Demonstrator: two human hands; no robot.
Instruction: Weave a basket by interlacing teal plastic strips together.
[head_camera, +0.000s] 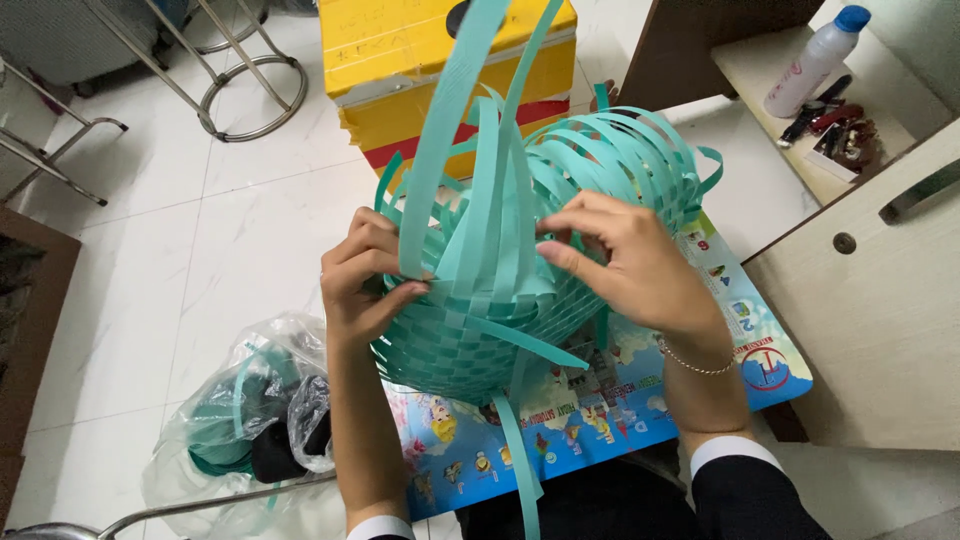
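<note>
Half-woven basket (480, 330) of flat teal plastic strips, held over the lap above a glossy, colourful cartoon-printed board (600, 410). The bottom is a tight checker weave, rounded and bowl-like; the upper part is loose ribs fanning out, curved into an open cage on the right. One long strip (445, 130) sticks straight up past the top edge, another dangles down (520, 460).

Left hand (362, 285) is clamped on the basket's left side, thumb pressed onto the weave, fingers curled round the upright strips. Right hand (625, 265) is on top of the weave, fingertips pinching a strip near the middle. Thin bead bracelet (690, 362) on the right wrist.

Floor is smooth white marble tile. Crinkly clear plastic bag (250, 410) at lower left holds more teal strips. Yellow box (440, 60) behind. White bottle with blue cap (815, 60) on a pale shelf.
</note>
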